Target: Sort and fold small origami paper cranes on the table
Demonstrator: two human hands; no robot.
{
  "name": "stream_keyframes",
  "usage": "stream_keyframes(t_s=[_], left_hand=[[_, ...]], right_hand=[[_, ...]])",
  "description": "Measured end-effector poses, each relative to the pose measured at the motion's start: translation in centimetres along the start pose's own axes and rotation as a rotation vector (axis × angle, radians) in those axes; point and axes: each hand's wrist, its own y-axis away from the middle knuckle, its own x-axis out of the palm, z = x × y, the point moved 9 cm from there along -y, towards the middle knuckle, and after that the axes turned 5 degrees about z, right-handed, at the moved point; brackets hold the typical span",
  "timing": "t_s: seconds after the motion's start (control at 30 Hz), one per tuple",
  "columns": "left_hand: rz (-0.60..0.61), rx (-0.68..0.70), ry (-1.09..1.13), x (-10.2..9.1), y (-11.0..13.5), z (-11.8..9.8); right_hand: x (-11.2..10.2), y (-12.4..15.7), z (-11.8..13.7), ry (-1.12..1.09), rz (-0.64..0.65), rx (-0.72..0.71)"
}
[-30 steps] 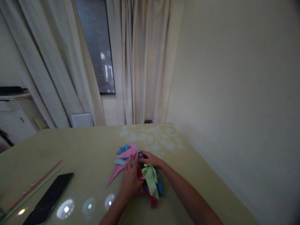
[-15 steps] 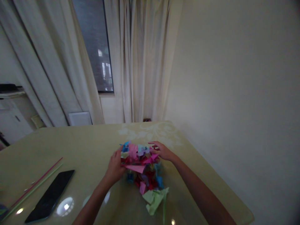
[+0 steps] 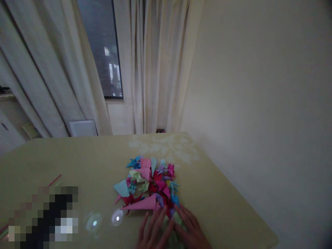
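Head view, nearest first: the left hand (image 3: 154, 230) and right hand (image 3: 190, 226) lie side by side at the near edge of the bench (image 3: 90, 160), fingers over pale green paper (image 3: 177, 219). Each grip looks open, fingers stretched out and curled around nothing that shows, though the undersides are hidden. Just beyond, touching the fingertips, the heap of folded paper (image 3: 157, 175) spreads over the bench, right of its middle; a long pink piece (image 3: 145, 203) points left along its near side, and a pale blue piece (image 3: 121, 188) juts out at the left. Handling these well would, I judge, ask for loose, flat fingers and light sideways pressure, as the thin tips likely crease if pushed down; overlapping pieces are better lifted apart than dragged. To the left, a thin pink stick (image 3: 55, 180) runs towards a pixelated dark patch I cannot make out. Farther off, a white floral pattern (image 3: 167, 147) marks the bench; past it stand a pale panel (image 3: 83, 128), curtains (image 3: 166, 69) and a dark window (image 3: 100, 45). No brand, label or writing can be read anywhere.
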Motion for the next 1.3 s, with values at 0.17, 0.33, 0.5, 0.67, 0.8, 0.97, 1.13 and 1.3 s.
stream_keyframes(t_s=[0.17,0.33,0.5,0.67,0.8,0.97,1.13,1.3], left_hand=[[0.167,-0.097,0.094,-1.3,-4.3,6.6],[0.152,-0.336,0.104,-2.3,-5.2,16.0],[0.306,-0.549,0.312,1.5,-6.4,21.3],[0.424,-0.454,0.531,4.5,-10.6,17.5],[0.254,-0.373,0.683,2.9,-14.5,15.7],[0.041,-0.388,0.777,-1.8,-16.3,18.0],[0.232,-0.534,0.757,-2.4,-12.5,20.9],[0.229,-0.743,0.459,-0.7,-6.9,23.0]], right_hand=[[-2.7,-4.4,-2.2,0.022,-0.186,0.216],[-4.8,-10.1,-5.4,-0.029,-0.178,0.272],[-5.4,-16.2,-7.2,-0.224,-0.136,0.228],[-3.3,-21.6,-5.4,-0.496,-0.181,0.146],[-3.8,-23.4,-4.4,-0.676,-0.326,0.154],[-8.9,-22.7,-2.3,-0.705,-0.378,0.016],[-9.4,-21.3,-5.0,-0.532,-0.228,0.113],[-7.4,-20.8,-11.2,-0.372,-0.345,0.291]])
